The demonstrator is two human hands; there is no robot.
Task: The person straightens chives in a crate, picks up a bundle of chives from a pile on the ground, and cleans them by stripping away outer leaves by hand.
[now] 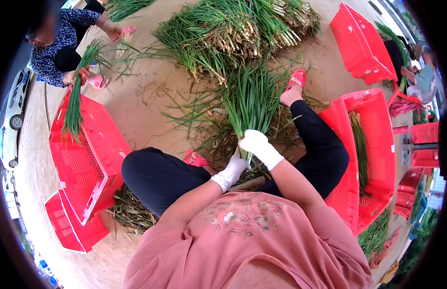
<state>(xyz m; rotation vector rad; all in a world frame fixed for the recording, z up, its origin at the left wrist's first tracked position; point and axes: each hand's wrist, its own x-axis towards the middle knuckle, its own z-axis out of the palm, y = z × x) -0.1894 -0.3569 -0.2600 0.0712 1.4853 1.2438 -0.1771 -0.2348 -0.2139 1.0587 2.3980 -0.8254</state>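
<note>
Between my knees I hold a bunch of long green leafy stalks, like garlic chives (pixel 252 101), with the leaves fanned away from me and the pale ends toward my body. My left hand (pixel 234 169), in a white glove, is closed around the pale lower ends. Just above it, my right hand (pixel 258 144), also gloved in white, is closed on the same bunch where the leaves begin to spread. The fingertips of both hands are partly hidden. Loose leaves and trimmings (pixel 209 137) lie on the ground under and around the bunch.
A large heap of green stalks (pixel 233 36) lies ahead. Red crates stand at my left (pixel 79 159) and right (pixel 382 178); the right one holds some stalks (pixel 359 149). A person (pixel 57 45) at upper left holds a bunch (pixel 76 103) over a crate. Another person (pixel 423 77) sits far right.
</note>
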